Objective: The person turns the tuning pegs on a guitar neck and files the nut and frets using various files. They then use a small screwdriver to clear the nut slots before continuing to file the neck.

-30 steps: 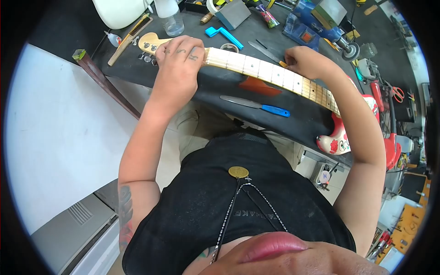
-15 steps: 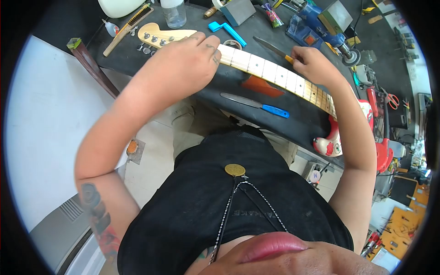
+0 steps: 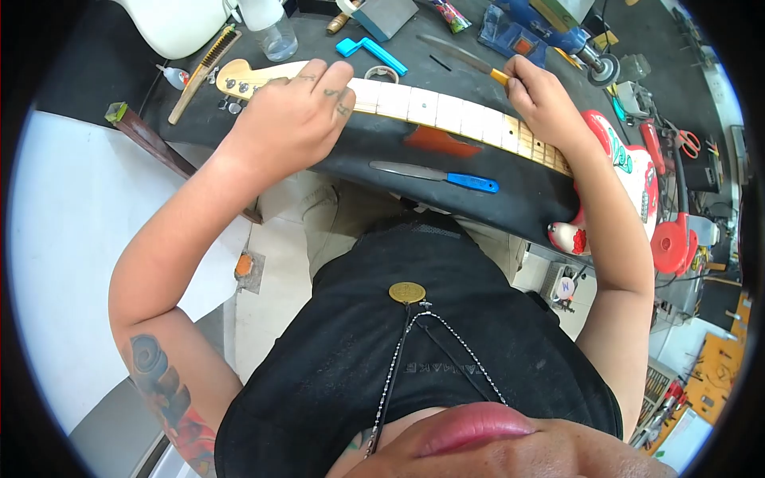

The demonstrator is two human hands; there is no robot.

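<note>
An electric guitar lies across the bench, its fretboard point(image 3: 446, 111) mostly covered with white tape between the frets. Its pale headstock point(image 3: 233, 77) points left, and the red-and-white body point(image 3: 629, 171) is partly behind my right forearm. My left hand point(image 3: 307, 119) is curled over the neck near the headstock, with its fingertips hidden on the far side. In my right hand point(image 3: 542, 99), closed round a yellow handle, is a file point(image 3: 454, 50). Its long grey blade points left, above the bench beyond the neck. A blue-handled tool point(image 3: 472, 182) with a flat grey blade lies on the near side.
Beyond the neck are a light-blue string winder point(image 3: 370, 54), a tape roll point(image 3: 381, 74), a clear jar point(image 3: 275, 40) and a wooden brush point(image 3: 205, 76). A bench grinder point(image 3: 602, 68) stands at the back right. A reddish-brown piece point(image 3: 441, 142) lies under the neck.
My right hand has lifted the file slightly away from the neck. My left hand stays on the neck near the headstock. The whole view has shifted a little.
</note>
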